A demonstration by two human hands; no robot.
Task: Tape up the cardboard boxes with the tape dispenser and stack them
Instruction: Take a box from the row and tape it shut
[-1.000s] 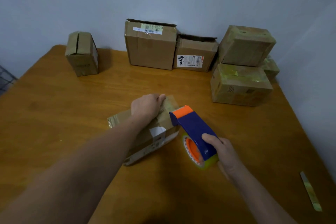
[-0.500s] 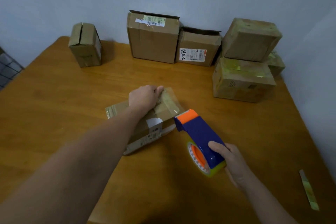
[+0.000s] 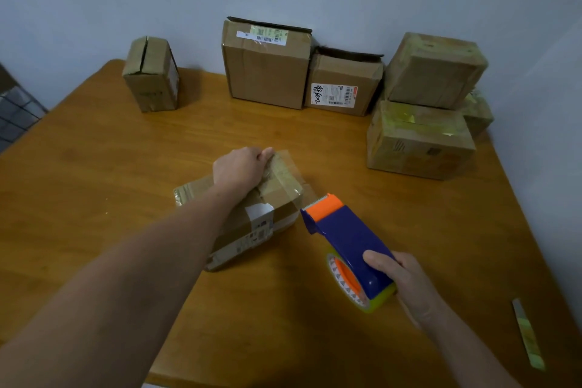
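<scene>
While the left hand (image 3: 239,170) holds the flat box (image 3: 278,195) on the tabletop (image 3: 94,183) with a curled grip, the right hand (image 3: 401,280) clasps the tape dispenser (image 3: 346,230). Its orange end sits just beside the box.

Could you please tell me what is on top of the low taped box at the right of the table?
One taped cardboard box sits on the low box, skewed to it. Its bare top shows yellowish tape; the rest is covered.
</scene>
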